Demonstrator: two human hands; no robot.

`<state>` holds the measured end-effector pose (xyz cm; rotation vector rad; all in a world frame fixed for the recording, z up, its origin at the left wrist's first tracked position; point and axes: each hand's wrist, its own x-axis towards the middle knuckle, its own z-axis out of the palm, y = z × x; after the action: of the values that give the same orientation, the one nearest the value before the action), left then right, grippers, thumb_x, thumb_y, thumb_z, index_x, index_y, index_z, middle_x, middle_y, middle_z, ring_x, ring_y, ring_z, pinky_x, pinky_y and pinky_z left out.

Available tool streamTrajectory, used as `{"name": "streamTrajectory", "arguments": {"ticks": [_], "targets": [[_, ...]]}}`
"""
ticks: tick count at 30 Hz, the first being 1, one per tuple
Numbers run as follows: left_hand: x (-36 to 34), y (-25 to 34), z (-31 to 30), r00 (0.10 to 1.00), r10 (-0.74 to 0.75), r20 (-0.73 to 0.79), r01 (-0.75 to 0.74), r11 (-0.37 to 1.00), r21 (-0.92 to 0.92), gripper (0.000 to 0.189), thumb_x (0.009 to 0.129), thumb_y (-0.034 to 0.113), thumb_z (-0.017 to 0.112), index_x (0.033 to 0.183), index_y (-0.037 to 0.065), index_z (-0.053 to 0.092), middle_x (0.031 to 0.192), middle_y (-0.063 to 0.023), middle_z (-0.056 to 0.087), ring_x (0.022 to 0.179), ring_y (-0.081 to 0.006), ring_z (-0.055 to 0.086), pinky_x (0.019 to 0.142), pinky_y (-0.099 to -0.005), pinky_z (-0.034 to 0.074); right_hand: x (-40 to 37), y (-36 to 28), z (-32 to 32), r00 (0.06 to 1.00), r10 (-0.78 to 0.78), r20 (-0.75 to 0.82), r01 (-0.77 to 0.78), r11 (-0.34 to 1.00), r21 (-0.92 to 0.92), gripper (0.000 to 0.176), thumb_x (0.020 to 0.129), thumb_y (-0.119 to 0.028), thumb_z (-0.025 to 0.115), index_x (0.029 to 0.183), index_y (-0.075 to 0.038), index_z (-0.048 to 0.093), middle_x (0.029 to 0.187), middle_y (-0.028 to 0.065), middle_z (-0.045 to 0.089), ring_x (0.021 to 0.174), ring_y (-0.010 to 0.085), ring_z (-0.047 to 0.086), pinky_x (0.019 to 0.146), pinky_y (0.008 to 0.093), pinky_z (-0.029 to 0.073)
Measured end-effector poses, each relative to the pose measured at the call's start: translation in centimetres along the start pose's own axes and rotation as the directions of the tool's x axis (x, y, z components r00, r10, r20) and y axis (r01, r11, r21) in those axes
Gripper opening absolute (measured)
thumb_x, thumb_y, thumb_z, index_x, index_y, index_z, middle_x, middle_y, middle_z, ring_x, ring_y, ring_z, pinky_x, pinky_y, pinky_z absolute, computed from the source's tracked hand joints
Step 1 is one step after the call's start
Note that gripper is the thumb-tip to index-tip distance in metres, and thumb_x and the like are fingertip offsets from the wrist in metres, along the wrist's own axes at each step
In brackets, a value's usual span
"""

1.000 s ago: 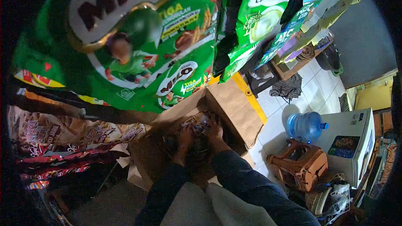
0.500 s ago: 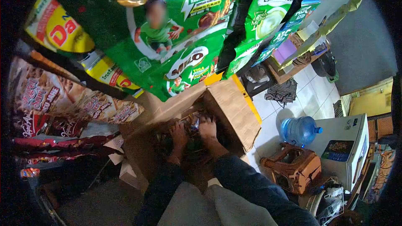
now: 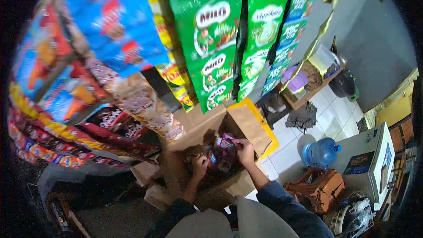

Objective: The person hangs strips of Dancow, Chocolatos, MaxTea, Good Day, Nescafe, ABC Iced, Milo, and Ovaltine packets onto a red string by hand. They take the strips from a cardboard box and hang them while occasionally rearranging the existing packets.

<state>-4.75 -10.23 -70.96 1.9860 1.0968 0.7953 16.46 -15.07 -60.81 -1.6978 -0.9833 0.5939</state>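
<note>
An open cardboard box (image 3: 252,128) stands in front of me, and both my hands reach into it. My right hand (image 3: 245,152) is at the box's right side, its fingers pinched on the edge of shiny purple sachets (image 3: 226,143). These sachets spread to the left and down into the dark inside of the box. My left hand (image 3: 200,167) is closed at their left side, its fingers curled; what lies in them is too dark to make out.
Strips of green Milo sachets (image 3: 216,64), blue packets (image 3: 119,22) and brown snack packs (image 3: 143,97) hang over the box. To the right are a blue water jug (image 3: 320,152), a brown plastic stool (image 3: 319,189) and a white fridge (image 3: 368,161).
My right hand has risen and moved right, and purple sachets now show in its fingers. My left hand has closed and shifted slightly. The view has swung, bringing more hanging packets into sight.
</note>
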Motion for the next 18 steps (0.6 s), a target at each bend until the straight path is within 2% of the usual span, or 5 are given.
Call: {"name": "streamTrajectory", "arguments": {"ticks": [3,10,12,14,18], "targets": [[-1.3,5.9,-3.3,0.982,-0.127,-0.139,0.089,0.963,-0.253,0.019,0.08,0.016,0.053,0.077,-0.002,0.049,0.07,-0.0121,0.05,0.067,-0.0232,0.05,0.063,-0.0329,0.039,-0.3,-5.5,-2.7,0.999,-0.04,-0.02,0.041,0.996,0.081,0.016,0.071,0.007,0.053,0.083,0.003,0.061,0.081,0.0137,0.061,0.073,0.017,0.058,0.066,0.026,0.045],[-0.8,17.3,-13.6,0.944,-0.193,-0.267,0.076,0.916,-0.393,0.019,0.086,0.016,0.046,0.075,0.002,0.048,0.07,-0.003,0.048,0.066,-0.0109,0.044,0.063,-0.025,0.036,-1.3,-15.9,-5.0,1.0,-0.007,0.016,0.002,0.951,0.311,0.014,0.082,-0.002,0.049,0.09,0.001,0.061,0.069,-0.0021,0.054,0.06,0.0043,0.044,0.052,0.0181,0.036],[-0.5,15.4,-15.2,0.957,-0.149,-0.249,0.031,0.906,-0.423,0.019,0.084,0.016,0.05,0.071,0.003,0.047,0.064,0.0011,0.043,0.063,-0.0067,0.04,0.058,-0.0223,0.034,-1.5,-16.5,-4.5,1.0,0.013,0.009,-0.015,0.973,0.231,0.015,0.081,-0.002,0.049,0.09,0.001,0.061,0.068,-0.0023,0.053,0.058,0.0036,0.043,0.05,0.0182,0.035],[-1.0,15.8,-16.5,0.934,-0.284,-0.216,0.132,0.838,-0.529,0.02,0.083,0.016,0.053,0.068,0.005,0.045,0.062,0.0035,0.039,0.061,-0.0049,0.038,0.057,-0.0217,0.033,-1.6,-16.9,-3.6,0.976,-0.182,-0.122,0.195,0.975,0.106,0.015,0.079,-0.002,0.052,0.091,0.002,0.061,0.067,-0.002,0.053,0.057,0.0051,0.045,0.051,0.0196,0.038],[-3.1,15.4,-17.9,0.899,-0.437,-0.028,0.275,0.613,-0.741,0.019,0.081,0.015,0.055,0.067,0.009,0.044,0.065,0.0037,0.045,0.061,-0.004,0.042,0.054,-0.0198,0.034,-3.0,-19.4,-2.7,0.98,-0.177,-0.089,0.191,0.965,0.178,0.017,0.078,0.001,0.051,0.091,0.001,0.061,0.079,0.0038,0.057,0.068,0.0109,0.051,0.063,0.0225,0.041]]}}
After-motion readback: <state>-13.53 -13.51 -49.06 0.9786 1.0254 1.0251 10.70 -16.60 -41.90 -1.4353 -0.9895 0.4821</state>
